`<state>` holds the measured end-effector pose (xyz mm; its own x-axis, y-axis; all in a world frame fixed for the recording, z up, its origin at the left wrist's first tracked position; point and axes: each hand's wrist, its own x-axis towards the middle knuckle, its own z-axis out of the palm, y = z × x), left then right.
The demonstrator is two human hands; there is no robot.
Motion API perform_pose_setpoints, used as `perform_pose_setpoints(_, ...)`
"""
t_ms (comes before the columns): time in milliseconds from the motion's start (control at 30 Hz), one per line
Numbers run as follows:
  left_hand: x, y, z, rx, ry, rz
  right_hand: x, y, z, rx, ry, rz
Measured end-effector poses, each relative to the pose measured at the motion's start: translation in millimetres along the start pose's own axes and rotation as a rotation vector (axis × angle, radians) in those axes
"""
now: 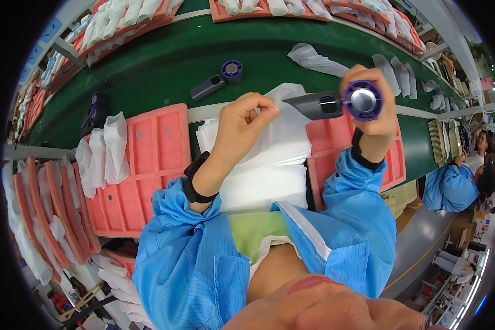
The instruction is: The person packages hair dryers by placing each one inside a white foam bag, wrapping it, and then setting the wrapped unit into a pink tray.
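Note:
My right hand point(382, 104), at the right, is wrapped round the head end of what looks like a handheld fan point(363, 102), dark grey with a purple ring and silver centre. Its handle points left, the tip against a thin white sleeve bag point(286, 124); whether the tip is inside the bag cannot be told. With thumb and fingers pinched, my left hand point(250, 118) grips the edge of that bag. Beneath it lies a stack of white bags point(267, 184). A similar grey fan point(217, 80) rests on the green bench point(165, 60) beyond my left hand.
Red foam trays with compartments flank the stack, one at left point(159, 159) and one at right point(390, 165). Wrapped items point(115, 146) lean on the left tray. Another wrapped item point(316, 60) lies beyond my hands. A person in blue point(454, 187) sits far right.

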<state>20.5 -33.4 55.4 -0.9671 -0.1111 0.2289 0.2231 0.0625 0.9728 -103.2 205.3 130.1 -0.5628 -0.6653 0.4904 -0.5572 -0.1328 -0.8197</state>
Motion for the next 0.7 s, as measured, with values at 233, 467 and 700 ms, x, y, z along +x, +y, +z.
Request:
perform_pose_setpoints(233, -6, 17, -3, -0.449, 0.328, 0.033, 23, 9, 80, -0.235, -0.148, -0.197)
perform_pose_setpoints(467, -5, 16, -16, -0.673, 0.167, -0.029, 19, 16, 107, -0.561, 0.057, -0.258)
perform_pose_setpoints(700, 0, 10, -12, -0.015, 0.339, 0.037, 18, 30, 102, -0.651, 0.157, -0.383)
